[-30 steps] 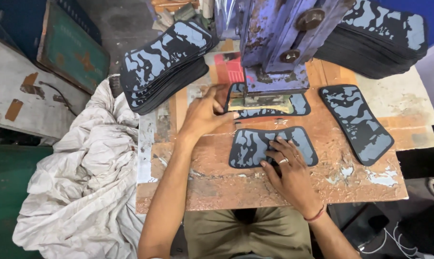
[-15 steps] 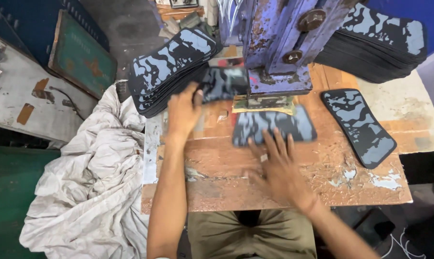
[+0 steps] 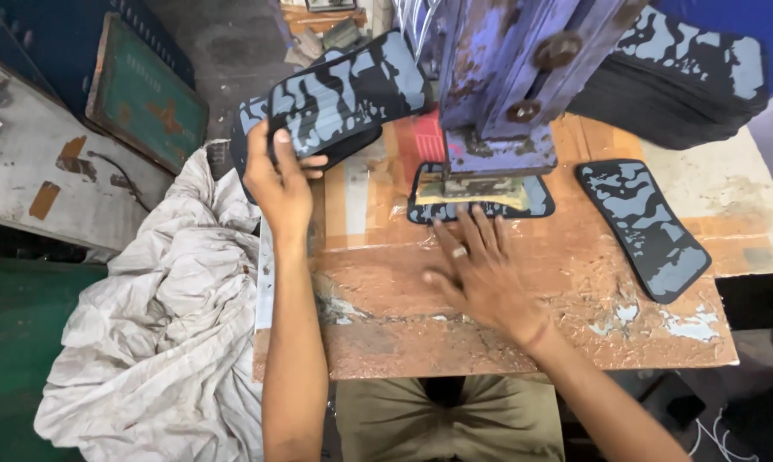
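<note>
My left hand (image 3: 280, 175) grips one black-and-grey camouflage sole piece (image 3: 352, 90) by its near end, lifted above the stack of the same pieces (image 3: 254, 120) at the table's left. My right hand (image 3: 480, 274) lies flat on the worn brown table (image 3: 523, 334), fingers spread, fingertips touching the near edge of another camouflage piece (image 3: 536, 201). That piece sits under the head of the blue press machine (image 3: 506, 77), partly hidden by it.
A single camouflage piece (image 3: 643, 227) lies at the right of the table. A tall stack of them (image 3: 686, 77) stands at the back right. A crumpled white cloth (image 3: 164, 325) hangs off the left. A green board (image 3: 143, 103) leans behind it.
My left hand lifted one piece from beside the press up and left over the stack. My right hand pushed the other piece forward under the press head.
</note>
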